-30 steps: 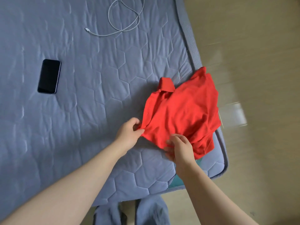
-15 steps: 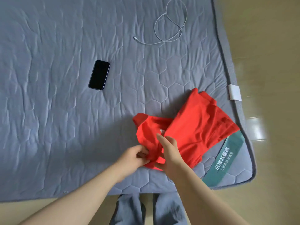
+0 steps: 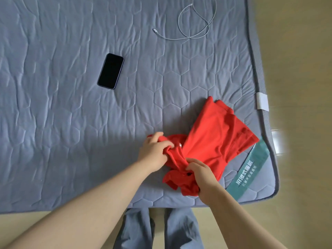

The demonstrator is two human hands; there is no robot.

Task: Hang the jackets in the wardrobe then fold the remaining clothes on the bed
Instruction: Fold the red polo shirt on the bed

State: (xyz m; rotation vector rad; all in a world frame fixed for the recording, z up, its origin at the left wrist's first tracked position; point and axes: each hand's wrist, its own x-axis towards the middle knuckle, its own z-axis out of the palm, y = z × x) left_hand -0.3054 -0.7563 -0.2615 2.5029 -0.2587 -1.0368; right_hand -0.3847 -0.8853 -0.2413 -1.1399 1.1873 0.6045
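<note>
A red polo shirt [image 3: 215, 139] lies crumpled near the front right corner of the grey-blue quilted bed [image 3: 71, 123]. Its body stretches up and to the right; the collar end is bunched toward me. My left hand [image 3: 154, 151] grips the bunched fabric at the shirt's left side. My right hand [image 3: 203, 177] is closed on the lower collar part, where a dark button shows. Both hands hold the cloth slightly off the mattress.
A black phone [image 3: 110, 71] lies face up on the bed to the upper left. A white charging cable [image 3: 194, 24] loops near the far edge. A teal label strip [image 3: 249, 168] crosses the bed's corner. Tan floor [image 3: 301, 51] runs along the right; my grey trouser legs [image 3: 158, 229] stand below.
The shirt was shifted left from the bed's edge and gathered toward me. My hands moved from its lower edge to grip the collar end, left hand now higher, right hand lower.
</note>
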